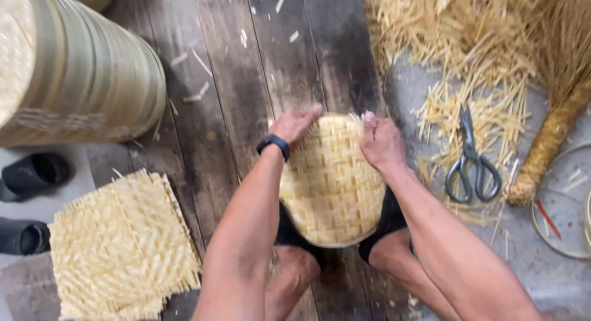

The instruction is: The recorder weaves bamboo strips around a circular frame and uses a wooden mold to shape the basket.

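Both hands grip far rim of round woven basket [330, 182], centre of frame, propped on knees. Left hand [295, 124] clasps upper-left rim; right hand [380, 141] upper-right. Scissors [471, 161] right, on straw scraps; flat woven mat [120, 247] lower left.

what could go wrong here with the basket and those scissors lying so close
Stiff strip ends stick out at the far rim of the woven basket, right where the left hand and right hand press, so splinters seem likely. The scissors lie half buried in cut straw beside the right arm, easy to brush.
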